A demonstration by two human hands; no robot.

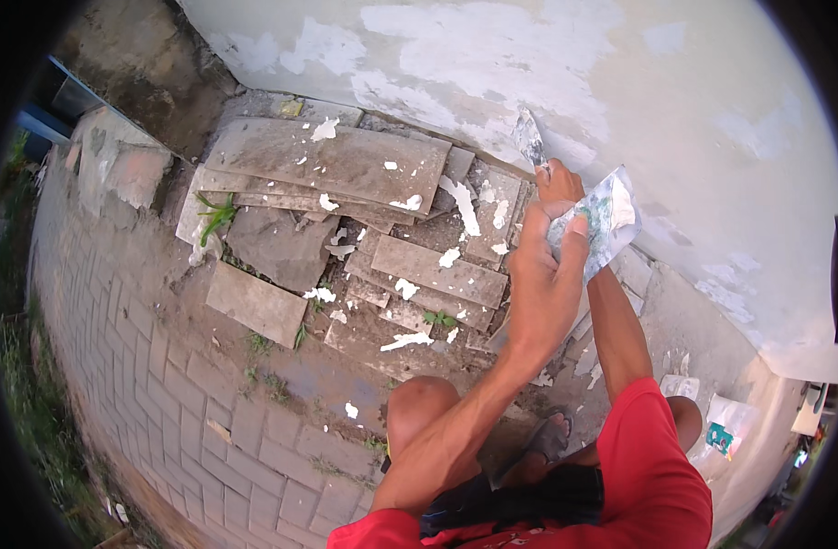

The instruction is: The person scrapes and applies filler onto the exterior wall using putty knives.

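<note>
My left hand (551, 284) is closed round a flat silvery plate (600, 233) smeared green-grey, with a lump of white paste (623, 203) near its edge. Just beyond it, my right hand (558, 183) grips a putty knife (529, 139), its handle mostly hidden in the fingers. The grey-streaked blade points up along the wall (675, 82); whether it touches the surface I cannot tell. White patches (492, 41) spread over this pale wall.
Stacked stone-grey slabs (346, 160) lie along the wall's foot, scattered with white flakes (460, 203). Brick paving (172, 375) runs to the left. A printed plastic bag (730, 425) rests at the right. Small weeds (217, 215) grow among the slabs.
</note>
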